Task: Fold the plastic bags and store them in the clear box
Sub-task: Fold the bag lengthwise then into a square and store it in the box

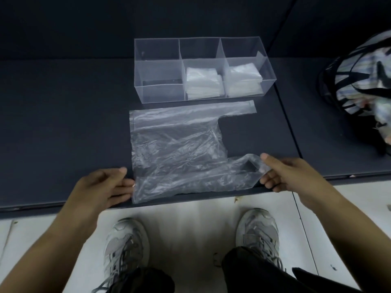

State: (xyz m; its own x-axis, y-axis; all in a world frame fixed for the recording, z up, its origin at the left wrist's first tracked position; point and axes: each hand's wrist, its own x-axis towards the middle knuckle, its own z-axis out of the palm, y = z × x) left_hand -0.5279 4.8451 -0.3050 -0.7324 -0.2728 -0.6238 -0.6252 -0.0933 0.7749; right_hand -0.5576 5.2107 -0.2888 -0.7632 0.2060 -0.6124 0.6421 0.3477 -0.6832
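A clear plastic bag (pixel 175 149) lies flat on the dark table (pixel 63 123), its handles pointing right. My left hand (pixel 105 187) pinches the bag's near left corner at the table's front edge. My right hand (pixel 283 174) pinches the near handle, lifted slightly off the surface. Behind the bag stands the clear box (pixel 158 89) with three compartments. Folded bags (pixel 203 83) fill the middle compartment and more folded bags (pixel 243 80) fill the right one; the left one holds nothing.
A wire basket (pixel 359 81) stuffed with crumpled bags sits at the right on a neighbouring table panel. My shoes (pixel 127 246) stand on the pale floor below the table's front edge.
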